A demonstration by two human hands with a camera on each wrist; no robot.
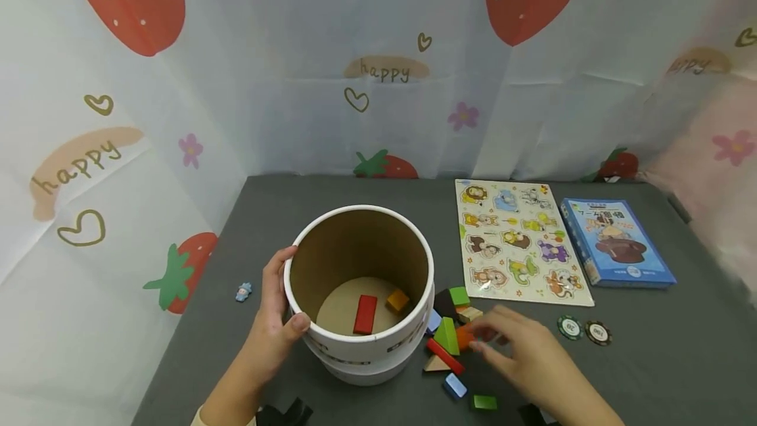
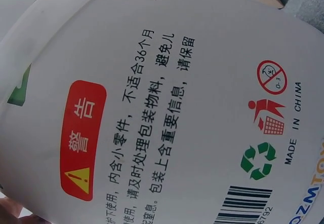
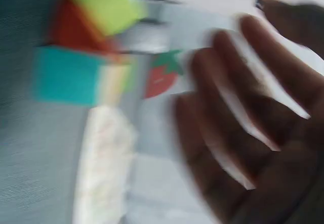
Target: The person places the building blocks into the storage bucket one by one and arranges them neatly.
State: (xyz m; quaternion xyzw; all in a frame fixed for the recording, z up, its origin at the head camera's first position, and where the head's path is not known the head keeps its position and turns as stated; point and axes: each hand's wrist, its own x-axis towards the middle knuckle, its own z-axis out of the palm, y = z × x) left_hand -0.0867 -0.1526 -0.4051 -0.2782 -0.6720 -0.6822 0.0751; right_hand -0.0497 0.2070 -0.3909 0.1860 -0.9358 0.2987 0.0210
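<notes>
A round white cardboard tub (image 1: 363, 340) stands tilted towards me, with a red block (image 1: 365, 314) and an orange block (image 1: 397, 301) on its floor. My left hand (image 1: 272, 324) holds the tub's left side, fingers and thumb at the rim. Its printed wall (image 2: 202, 102) fills the left wrist view. My right hand (image 1: 523, 347) reaches over the right edge of a block pile, fingertips beside an orange-red block (image 1: 464, 338). In the blurred right wrist view its fingers (image 3: 223, 97) are spread, with nothing between them. A green triangular block (image 1: 447, 336) and a long red block (image 1: 445, 355) lie nearby.
A blue block (image 1: 455, 386) and a green block (image 1: 485, 403) lie nearer me. Behind the pile are an animal puzzle board (image 1: 520, 242) and a blue box (image 1: 618, 242). Two poker chips (image 1: 570, 327) sit right; a small blue figure (image 1: 243, 292) lies left.
</notes>
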